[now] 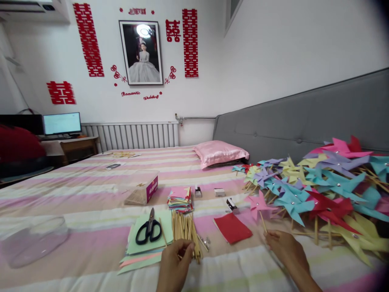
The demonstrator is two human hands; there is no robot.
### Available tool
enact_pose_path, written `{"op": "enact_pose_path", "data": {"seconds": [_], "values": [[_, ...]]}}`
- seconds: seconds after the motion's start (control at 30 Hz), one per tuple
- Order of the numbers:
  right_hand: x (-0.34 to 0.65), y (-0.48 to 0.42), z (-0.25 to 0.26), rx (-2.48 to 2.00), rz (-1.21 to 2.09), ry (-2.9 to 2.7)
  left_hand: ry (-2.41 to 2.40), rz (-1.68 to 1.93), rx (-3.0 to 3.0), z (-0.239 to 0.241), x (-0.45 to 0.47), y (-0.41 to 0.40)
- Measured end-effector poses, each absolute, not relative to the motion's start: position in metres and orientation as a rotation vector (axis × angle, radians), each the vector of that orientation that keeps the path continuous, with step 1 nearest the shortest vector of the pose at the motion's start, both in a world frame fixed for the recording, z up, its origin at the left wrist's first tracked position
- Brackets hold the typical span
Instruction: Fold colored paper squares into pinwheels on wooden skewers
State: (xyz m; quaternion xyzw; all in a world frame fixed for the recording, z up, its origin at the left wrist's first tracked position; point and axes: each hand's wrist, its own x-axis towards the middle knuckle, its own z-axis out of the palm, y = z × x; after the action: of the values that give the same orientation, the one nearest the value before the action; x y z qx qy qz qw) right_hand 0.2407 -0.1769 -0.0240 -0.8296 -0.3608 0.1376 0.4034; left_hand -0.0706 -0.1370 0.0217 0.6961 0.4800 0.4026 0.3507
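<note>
My right hand (284, 248) pinches the thin wooden stick (263, 222) of a pink paper pinwheel (258, 204), which touches the edge of a large pile of finished pinwheels (291, 199). My left hand (176, 261) is closed, fingertips together, at the near end of a bundle of wooden sticks (184, 227); what it holds, if anything, is hidden. Black-handled scissors (148, 232) lie on green paper sheets (136, 221) left of that bundle. A red paper square (233, 228) lies between my hands. Small shiny pins (206, 242) sit beside the sticks.
Behind the sticks stand a stack of coloured paper squares (180, 199) and a clear box with a purple label (152, 187). Small black-and-silver items (231, 204) lie nearby. A clear round container (36, 241) is at left, a pink pillow (220, 153) by the grey headboard (291, 117).
</note>
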Motion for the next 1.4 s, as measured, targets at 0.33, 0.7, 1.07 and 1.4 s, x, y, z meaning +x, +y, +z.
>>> {"op": "enact_pose_path", "data": {"seconds": [0.33, 0.7, 1.07, 1.4], "values": [[0.218, -0.175, -0.004, -2.157, 0.034, -0.961, 1.374, 1.137, 1.778, 0.029, -0.081, -0.12], [0.125, -0.173, 0.107, -1.327, 0.094, -1.075, 1.27, 1.4, 2.058, 0.103, -0.061, -0.14], [0.108, -0.153, 0.12, -1.088, -0.302, -1.408, 1.188, 1.747, 2.605, 0.139, -0.038, -0.138], [0.118, -0.116, 0.102, -1.122, -0.379, -1.464, 1.298, 1.641, 2.645, 0.122, -0.038, -0.092]]}}
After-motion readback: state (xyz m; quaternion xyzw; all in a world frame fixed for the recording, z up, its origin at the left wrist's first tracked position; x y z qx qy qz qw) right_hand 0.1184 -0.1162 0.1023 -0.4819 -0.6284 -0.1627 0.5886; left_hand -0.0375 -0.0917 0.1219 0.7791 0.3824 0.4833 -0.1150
